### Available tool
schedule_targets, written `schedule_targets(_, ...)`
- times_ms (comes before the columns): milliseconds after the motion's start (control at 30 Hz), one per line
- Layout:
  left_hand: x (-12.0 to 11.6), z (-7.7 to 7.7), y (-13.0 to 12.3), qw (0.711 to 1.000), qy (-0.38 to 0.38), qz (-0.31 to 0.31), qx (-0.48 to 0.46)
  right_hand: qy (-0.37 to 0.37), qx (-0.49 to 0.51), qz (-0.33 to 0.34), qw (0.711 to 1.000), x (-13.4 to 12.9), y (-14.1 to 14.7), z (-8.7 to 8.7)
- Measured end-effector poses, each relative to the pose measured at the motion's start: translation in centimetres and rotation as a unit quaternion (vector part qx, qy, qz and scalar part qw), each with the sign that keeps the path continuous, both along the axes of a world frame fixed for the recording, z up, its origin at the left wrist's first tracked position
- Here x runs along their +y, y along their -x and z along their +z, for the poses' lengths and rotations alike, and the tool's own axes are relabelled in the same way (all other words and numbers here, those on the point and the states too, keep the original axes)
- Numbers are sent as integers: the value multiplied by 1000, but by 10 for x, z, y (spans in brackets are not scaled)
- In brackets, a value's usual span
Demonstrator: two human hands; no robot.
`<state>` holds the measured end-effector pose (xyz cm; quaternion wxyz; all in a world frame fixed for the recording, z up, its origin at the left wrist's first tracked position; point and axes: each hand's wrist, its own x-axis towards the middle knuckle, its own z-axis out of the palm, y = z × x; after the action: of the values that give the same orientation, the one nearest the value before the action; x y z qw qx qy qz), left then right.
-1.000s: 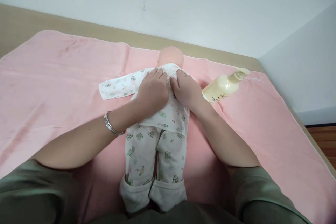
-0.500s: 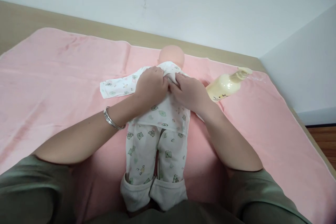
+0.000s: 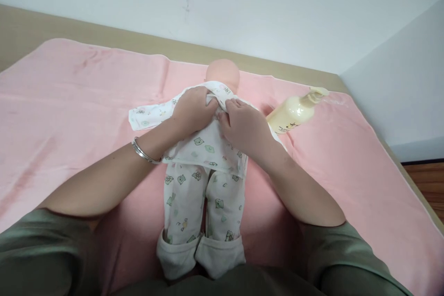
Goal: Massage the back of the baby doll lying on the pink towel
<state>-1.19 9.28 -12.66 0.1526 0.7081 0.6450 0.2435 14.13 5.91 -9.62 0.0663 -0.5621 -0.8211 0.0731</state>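
A baby doll (image 3: pixel 223 72) lies on its back with its head away from me, dressed in a white printed top (image 3: pixel 204 145) and matching trousers (image 3: pixel 185 203) with turned-up cuffs. My left hand (image 3: pixel 194 110) pinches the front of the top near the neck. Just across from it, my right hand (image 3: pixel 244 127) grips the same cloth, fingers curled over the other side of the chest opening. The fingertips are partly hidden in the folds. One sleeve (image 3: pixel 147 115) stretches out flat to the left; the other is mostly behind my right hand and forearm.
A pale yellow pump bottle (image 3: pixel 294 111) lies tilted on the pink blanket (image 3: pixel 86 101), right beside my right hand. The blanket covers a wooden surface (image 3: pixel 138 34) that meets a white wall (image 3: pixel 260 14) at the back.
My two hands have drawn slightly apart at the neck of the top, and the cloth between them shows more. The whole view has shifted a little.
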Motion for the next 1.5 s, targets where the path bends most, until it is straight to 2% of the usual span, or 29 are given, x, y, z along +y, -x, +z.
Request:
schedule_targets(233,-14,-1,-8,996,-49,2,77,25,63,-6,998,27,-9,-8)
schedule_targets(367,-20,-5,-12,993,-84,-9,80,13,77,-5,997,36,-10,-16)
schedule_targets(500,-16,-4,-10,997,-51,3,61,-12,63,3,998,25,-5,-15)
schedule_targets(633,-7,2,-4,999,9,10,37,-17,36,6,999,2,0,-6)
schedule_targets(733,-3,2,-2,999,13,9,36,-11,20,8,1000,-5,1,0)
schedule_targets(800,-3,0,-3,999,4,10,44,11,42,2,999,0,-1,-1)
schedule_targets(933,-4,-3,-5,998,-13,8,54,8,107,9,994,23,-5,-16)
schedule_targets(1100,-5,-5,-6,998,-19,14,54,-55,91,-1,994,38,-4,-38)
schedule_targets(1300,-3,-10,-5,998,-41,15,52,-64,84,-2,994,35,-2,-38)
schedule_targets(1500,-4,-9,-5,998,-32,16,53,-60,80,-5,995,35,-3,-38)
